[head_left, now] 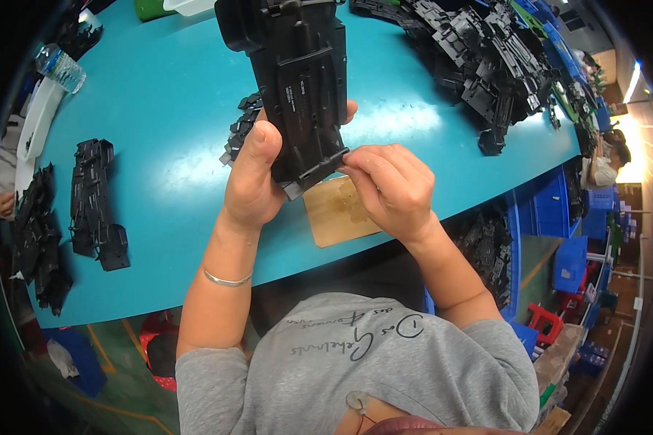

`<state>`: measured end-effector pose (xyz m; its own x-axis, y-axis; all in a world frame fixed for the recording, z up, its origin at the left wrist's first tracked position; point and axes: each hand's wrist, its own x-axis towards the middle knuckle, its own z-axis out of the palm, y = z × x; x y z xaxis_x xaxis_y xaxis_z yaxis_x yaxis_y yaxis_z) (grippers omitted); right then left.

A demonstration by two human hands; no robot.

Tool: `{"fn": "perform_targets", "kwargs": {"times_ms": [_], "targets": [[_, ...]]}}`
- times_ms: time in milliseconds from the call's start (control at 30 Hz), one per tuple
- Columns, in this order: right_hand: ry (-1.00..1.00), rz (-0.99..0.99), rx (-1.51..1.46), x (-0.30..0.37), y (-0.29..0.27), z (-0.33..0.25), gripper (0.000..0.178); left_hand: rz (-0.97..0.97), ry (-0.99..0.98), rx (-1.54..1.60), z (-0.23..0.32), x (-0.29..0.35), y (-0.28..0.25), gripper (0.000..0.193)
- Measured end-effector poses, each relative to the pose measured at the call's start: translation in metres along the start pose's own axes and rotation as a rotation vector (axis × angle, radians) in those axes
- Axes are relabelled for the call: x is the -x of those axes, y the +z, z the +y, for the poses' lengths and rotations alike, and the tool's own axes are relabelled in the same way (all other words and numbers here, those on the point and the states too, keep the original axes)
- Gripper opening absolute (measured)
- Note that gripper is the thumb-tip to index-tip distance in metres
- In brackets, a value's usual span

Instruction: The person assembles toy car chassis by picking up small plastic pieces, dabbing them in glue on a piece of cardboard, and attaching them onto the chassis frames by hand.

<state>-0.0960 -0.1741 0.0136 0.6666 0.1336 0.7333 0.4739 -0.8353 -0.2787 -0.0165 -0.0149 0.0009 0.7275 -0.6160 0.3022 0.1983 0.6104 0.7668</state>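
A long black moulded plastic part (pixel 306 101) is held up over the table in front of me. My left hand (pixel 255 174) grips it from the left and beneath, thumb up along its side and fingertips showing past its right edge. At the part's lower right corner, my right hand (pixel 393 181) pinches the edge between thumb and forefinger. Whether a small piece sits in that pinch is hidden. Under my right hand lies a tan, stained square sheet (pixel 334 217). Behind my left hand, a few small black parts (pixel 241 129) rest on the table.
A blue-green table (pixel 174 80) spans the view. Black parts are heaped at the far right (pixel 490 58) and left edge (pixel 40 239); one (pixel 94 203) lies apart. A water bottle (pixel 60 69) is at far left. Blue crates (pixel 548 203) stand right. Other people are at both sides.
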Motion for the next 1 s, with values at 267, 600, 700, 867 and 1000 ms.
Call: {"fn": "perform_targets", "kwargs": {"times_ms": [267,600,700,867,1000], "targets": [[0.236,0.005,0.174,0.014,-0.041,0.030,0.028,0.138,-0.010,0.047,0.012,-0.005,-0.005,0.051],[0.718,0.088,0.611,0.088,-0.125,0.171,0.087,0.694,-0.023,-0.649,0.100,0.057,-0.113,0.029],[0.720,0.055,0.572,0.095,-0.126,0.192,0.084,0.812,-0.197,-0.796,0.131,0.089,-0.140,0.033],[0.646,0.069,0.538,0.091,-0.136,0.194,0.070,1.074,-0.274,-1.077,0.166,0.137,-0.192,0.042],[0.733,0.134,0.449,0.085,-0.151,0.179,0.065,0.959,-0.363,-1.356,0.184,0.137,-0.200,0.050]]}}
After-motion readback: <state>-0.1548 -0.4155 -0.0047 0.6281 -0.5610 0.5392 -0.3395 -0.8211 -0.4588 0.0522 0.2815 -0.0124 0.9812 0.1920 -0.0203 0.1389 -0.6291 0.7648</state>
